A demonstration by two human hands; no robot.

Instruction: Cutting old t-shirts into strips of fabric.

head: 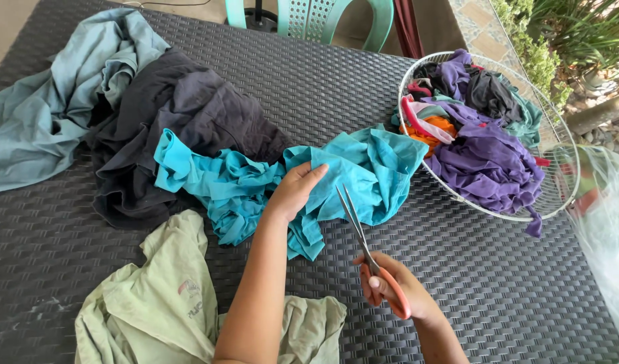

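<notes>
The left hand (295, 191) pinches the turquoise cloth (363, 168) mid-table; the right hand (390, 286), just below it, grips orange-handled scissors (363, 243) — blades pressed nearly together, tips touching the cloth's lower edge.

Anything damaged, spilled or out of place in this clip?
The teal cloth under the left hand is cut into ragged strips. One purple scrap hangs over the wire basket rim. The right hand holds scissors.
</notes>
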